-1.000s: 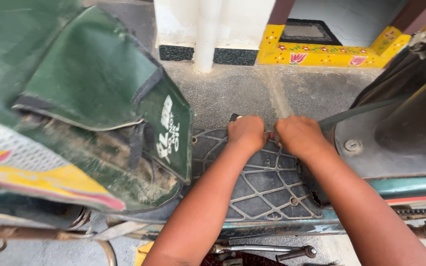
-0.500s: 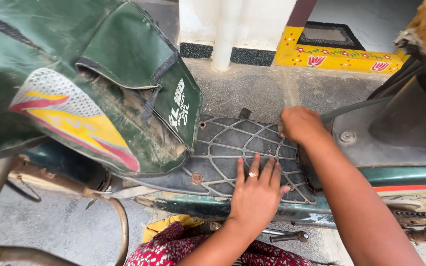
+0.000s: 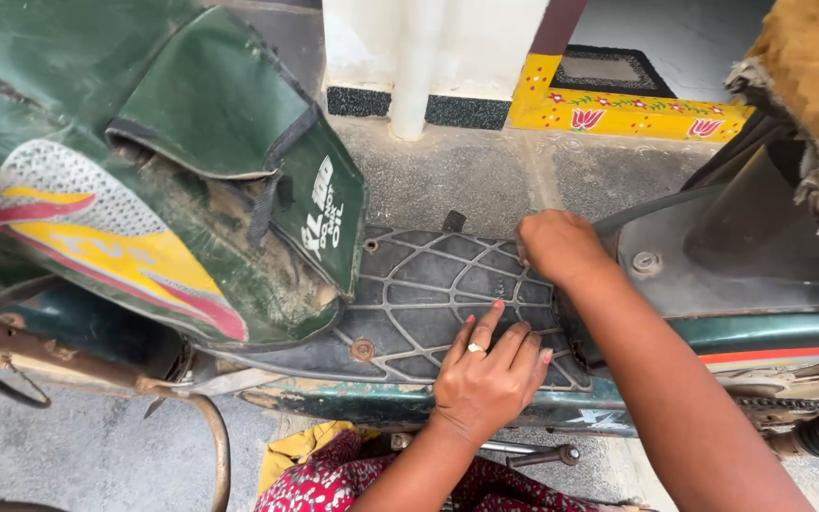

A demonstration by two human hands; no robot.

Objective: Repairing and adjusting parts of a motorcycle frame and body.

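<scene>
A dark ribbed footboard [image 3: 419, 284] of a green scooter runs across the middle of the view. My left hand [image 3: 490, 370] lies flat on its near edge, fingers together and pointing away, a ring on one finger. My right hand [image 3: 556, 246] is curled at the footboard's far right corner, next to the dark body panel [image 3: 713, 256]. Whether the right hand grips anything is hidden by its knuckles. A rusty bolt [image 3: 362, 349] sits in the footboard left of my left hand.
A dirty green front panel [image 3: 220, 190] with yellow and red stripes hangs over the left. Torn seat foam [image 3: 817, 85] shows top right. A white pipe [image 3: 414, 66] and a painted yellow step [image 3: 618, 109] lie beyond. A metal stand bar [image 3: 533, 453] is below.
My left hand came back from the footboard's far edge to its near edge and laid flat. My right hand stayed at the far right corner. The view shifted left.
</scene>
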